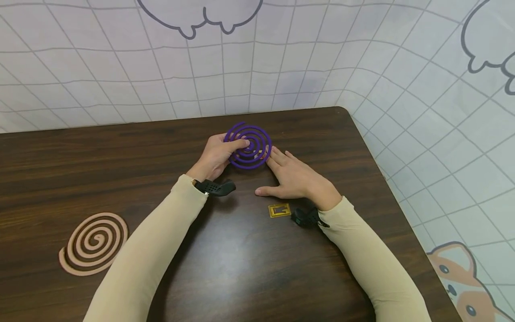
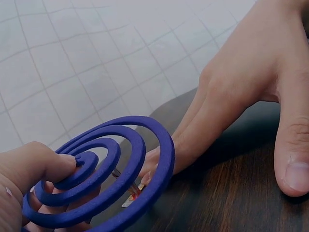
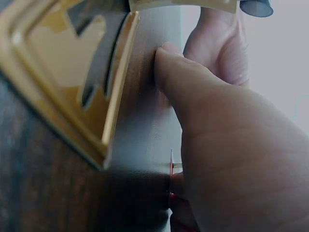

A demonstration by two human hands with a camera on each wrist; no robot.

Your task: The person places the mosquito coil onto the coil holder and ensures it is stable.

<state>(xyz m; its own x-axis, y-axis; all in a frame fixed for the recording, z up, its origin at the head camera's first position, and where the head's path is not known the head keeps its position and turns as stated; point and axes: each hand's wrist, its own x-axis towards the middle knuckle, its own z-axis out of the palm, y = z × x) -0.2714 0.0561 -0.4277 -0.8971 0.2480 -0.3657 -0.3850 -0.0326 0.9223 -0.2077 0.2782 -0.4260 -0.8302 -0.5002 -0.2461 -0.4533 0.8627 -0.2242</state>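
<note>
A purple spiral coil, like a mosquito coil (image 1: 247, 167), is held in my left hand (image 1: 217, 154), thumb on its centre and fingers beneath. In the left wrist view the coil (image 2: 166, 159) tilts above the table. My right hand (image 1: 295, 174) lies palm down beside it, thumb spread, other fingers extended. Its fingertips touch or nearly touch a small flat metal stand (image 2: 128, 200) with a raised prong, partly hidden behind the coil. Near the right wrist lies a gold-coloured metal coil stand (image 1: 279, 210) with a cut-out middle, large and blurred in the right wrist view.
A beige spiral coil (image 1: 96, 241) lies flat on the dark wooden table (image 1: 225, 277), left of the left forearm. White grid-patterned sheets (image 1: 169, 80) hang behind and to the right. The table's rounded corner is beyond the right hand.
</note>
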